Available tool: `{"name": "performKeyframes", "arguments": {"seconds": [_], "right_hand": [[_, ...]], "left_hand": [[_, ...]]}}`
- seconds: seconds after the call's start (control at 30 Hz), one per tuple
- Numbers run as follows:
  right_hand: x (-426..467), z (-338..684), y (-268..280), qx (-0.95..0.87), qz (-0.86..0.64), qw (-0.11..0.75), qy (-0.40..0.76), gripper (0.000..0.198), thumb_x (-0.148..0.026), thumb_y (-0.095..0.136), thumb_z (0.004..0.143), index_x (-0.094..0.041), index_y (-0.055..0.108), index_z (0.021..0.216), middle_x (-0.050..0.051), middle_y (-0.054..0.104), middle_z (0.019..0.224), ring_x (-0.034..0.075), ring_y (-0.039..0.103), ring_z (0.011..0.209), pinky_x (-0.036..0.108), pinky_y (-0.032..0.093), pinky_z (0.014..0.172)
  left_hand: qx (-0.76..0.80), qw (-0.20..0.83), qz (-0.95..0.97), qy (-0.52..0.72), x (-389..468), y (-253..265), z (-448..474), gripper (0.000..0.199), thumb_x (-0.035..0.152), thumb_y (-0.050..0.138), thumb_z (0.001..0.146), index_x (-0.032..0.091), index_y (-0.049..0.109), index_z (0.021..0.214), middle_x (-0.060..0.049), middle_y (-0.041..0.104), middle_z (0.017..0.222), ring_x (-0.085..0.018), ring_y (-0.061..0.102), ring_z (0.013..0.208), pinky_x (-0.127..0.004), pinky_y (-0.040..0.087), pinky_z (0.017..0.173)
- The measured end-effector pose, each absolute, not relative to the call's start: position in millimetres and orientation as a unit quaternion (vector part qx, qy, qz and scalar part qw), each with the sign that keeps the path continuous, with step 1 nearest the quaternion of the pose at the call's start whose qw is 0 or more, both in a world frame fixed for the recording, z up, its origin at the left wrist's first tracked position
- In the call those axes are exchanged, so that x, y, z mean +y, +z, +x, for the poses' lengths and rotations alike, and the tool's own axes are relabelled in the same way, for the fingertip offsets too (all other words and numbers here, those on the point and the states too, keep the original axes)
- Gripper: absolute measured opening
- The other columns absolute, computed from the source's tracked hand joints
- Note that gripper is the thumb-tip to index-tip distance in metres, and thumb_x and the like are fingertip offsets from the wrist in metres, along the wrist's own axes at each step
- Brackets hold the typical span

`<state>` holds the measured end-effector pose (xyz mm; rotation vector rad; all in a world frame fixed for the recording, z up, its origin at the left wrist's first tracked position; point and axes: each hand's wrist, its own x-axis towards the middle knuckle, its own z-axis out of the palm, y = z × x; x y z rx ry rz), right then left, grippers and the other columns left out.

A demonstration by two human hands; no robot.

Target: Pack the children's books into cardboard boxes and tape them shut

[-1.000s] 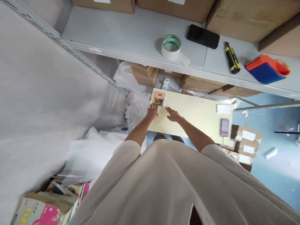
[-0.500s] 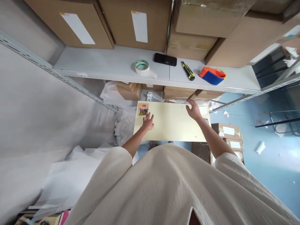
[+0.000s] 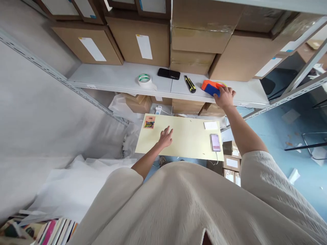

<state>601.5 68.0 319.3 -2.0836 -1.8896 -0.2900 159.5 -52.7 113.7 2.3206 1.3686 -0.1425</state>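
Observation:
My right hand (image 3: 225,96) is up at the shelf edge, its fingers closed over the near right end of an orange and blue tape dispenser (image 3: 211,88), which rests on the shelf. The hand hides part of the dispenser. My left hand (image 3: 166,137) is over the pale yellow table (image 3: 182,136), fingers spread and holding nothing. To its left, near the table's far left corner, lies a small card with a colourful picture (image 3: 149,122).
Along the grey shelf (image 3: 114,75) lie a roll of white tape (image 3: 144,80), a black phone (image 3: 168,73) and a yellow-black utility knife (image 3: 189,84), with cardboard boxes (image 3: 143,46) behind. A white pad (image 3: 211,125) and a phone on a cable (image 3: 215,142) lie at the table's right.
My right hand has risen from over the table to the shelf and taken hold of the tape dispenser. My left hand has shifted right, away from the card. The view has tilted up.

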Motion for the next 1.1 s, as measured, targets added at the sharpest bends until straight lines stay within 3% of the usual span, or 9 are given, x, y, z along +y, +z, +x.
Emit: {"name": "performKeyframes", "arguments": {"seconds": [0.2,0.43,0.6,0.8,0.9,1.1], "right_hand": [[60,608,314,-0.679,-0.715,0.13,-0.109,0.057,-0.038,0.047,0.111,-0.017,0.06,0.163,0.027,0.065,0.152,0.048,0.045,0.137,0.072,0.031,0.114],[-11,595,290,-0.685,-0.693,0.216,-0.068,0.049,-0.043,0.049,0.112,-0.021,0.065,0.153,0.024,0.067,0.149,0.048,0.05,0.139,0.071,0.035,0.115],[-88,561,234,-0.669,-0.711,0.217,0.013,0.041,-0.04,0.054,0.108,-0.021,0.067,0.143,0.024,0.072,0.14,0.047,0.055,0.138,0.064,0.04,0.113],[-144,532,145,-0.574,-0.791,0.137,0.161,0.028,-0.032,0.059,0.1,-0.023,0.071,0.124,0.022,0.077,0.133,0.041,0.061,0.135,0.054,0.045,0.108],[-159,528,108,-0.529,-0.817,0.098,0.208,0.03,-0.031,0.057,0.099,-0.024,0.072,0.123,0.02,0.078,0.131,0.039,0.064,0.13,0.054,0.045,0.109],[-178,525,66,-0.5,-0.828,0.118,0.224,0.034,-0.031,0.053,0.1,-0.025,0.073,0.127,0.02,0.079,0.129,0.04,0.063,0.131,0.057,0.044,0.111]], "left_hand": [[0.507,0.222,0.83,-0.065,-75,114,188,0.079,0.023,0.063,0.104,0.023,0.039,0.18,-0.019,0.014,0.196,-0.04,0.024,0.179,-0.062,0.024,0.143],[0.489,0.228,0.838,-0.083,-93,110,217,0.075,0.026,0.066,0.105,0.026,0.043,0.177,-0.019,0.016,0.195,-0.039,0.024,0.179,-0.06,0.025,0.143],[0.47,0.239,0.844,-0.099,-91,107,236,0.072,0.027,0.061,0.107,0.026,0.043,0.176,-0.019,0.017,0.195,-0.039,0.023,0.179,-0.06,0.025,0.143],[0.454,0.246,0.849,-0.115,-92,105,244,0.071,0.03,0.062,0.108,0.025,0.044,0.176,-0.018,0.017,0.195,-0.039,0.025,0.179,-0.058,0.025,0.142],[0.447,0.251,0.849,-0.128,-99,105,240,0.069,0.03,0.06,0.109,0.024,0.045,0.176,-0.018,0.017,0.195,-0.039,0.025,0.179,-0.058,0.027,0.142],[0.453,0.253,0.84,-0.159,-113,102,224,0.071,0.033,0.061,0.11,0.026,0.041,0.178,-0.018,0.018,0.195,-0.04,0.028,0.177,-0.059,0.03,0.14]]}}
